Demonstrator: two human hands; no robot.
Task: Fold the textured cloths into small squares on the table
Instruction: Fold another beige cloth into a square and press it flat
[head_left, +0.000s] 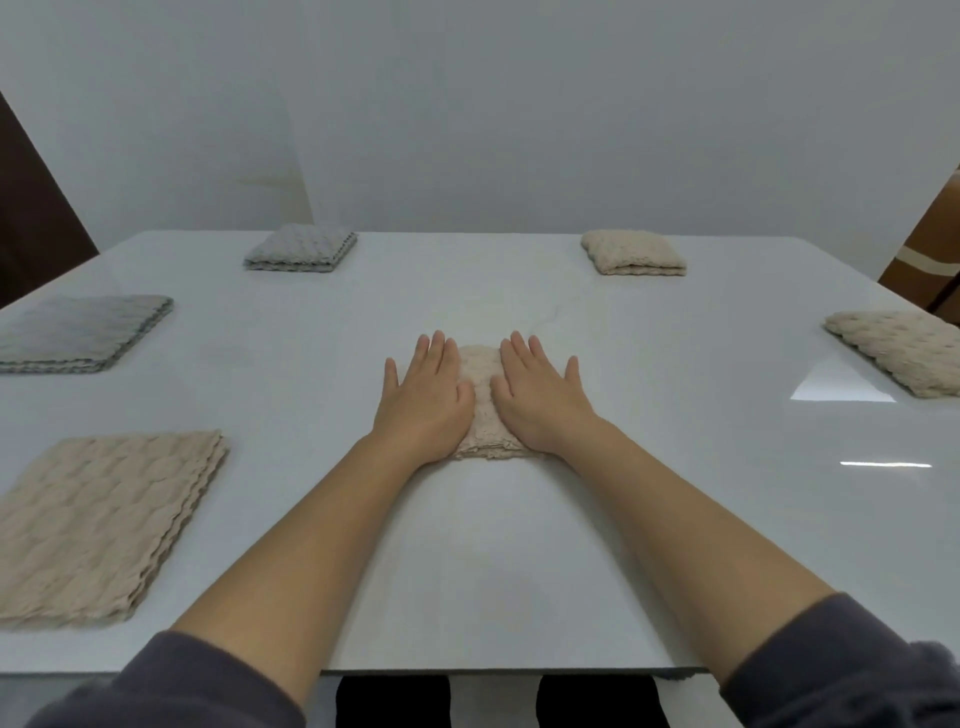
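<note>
Soft, even, dimmish light. Glare patches streak the glossy tabletop at right. Wide-angle distortion bends the edges.

Glossy table; nubbly cloth

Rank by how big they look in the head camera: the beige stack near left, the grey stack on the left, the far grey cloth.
1. Beige stack, largest, though nearest the camera.
2. Grey stack.
3. Far grey cloth, smallest, but farthest away, so true sizes stay unsure.
</note>
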